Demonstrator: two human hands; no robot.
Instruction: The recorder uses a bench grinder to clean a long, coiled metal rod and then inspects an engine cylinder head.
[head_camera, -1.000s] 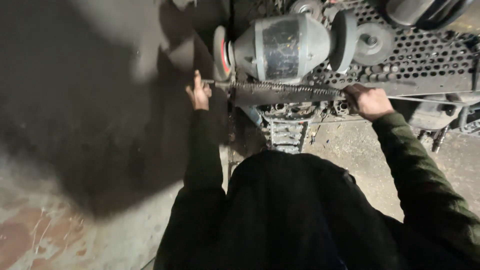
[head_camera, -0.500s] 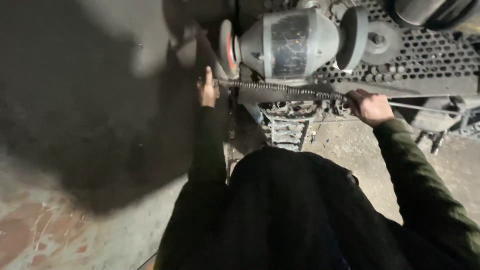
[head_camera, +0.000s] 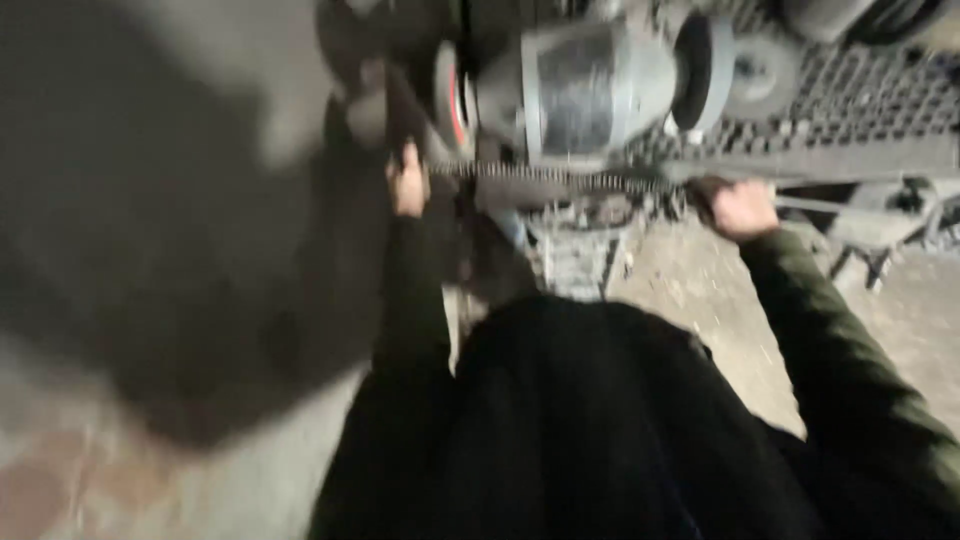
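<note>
fingers of the left hand (head_camera: 408, 185) and right hand (head_camera: 742, 208) clench opposite ends of a long ridged metal rod (head_camera: 560, 178), held level just below the rounded grey bench grinder (head_camera: 585, 85) on a perforated metal table (head_camera: 860, 110).

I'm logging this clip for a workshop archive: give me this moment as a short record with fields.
Machine: grey bench grinder with red-faced wheel
Workpiece: long toothed metal bar, level in front of the grinder
Left hand: grips the bar's left end, near the wheel
Right hand: grips its right end
Surface: perforated metal bench
Image: motion-blurred
</note>
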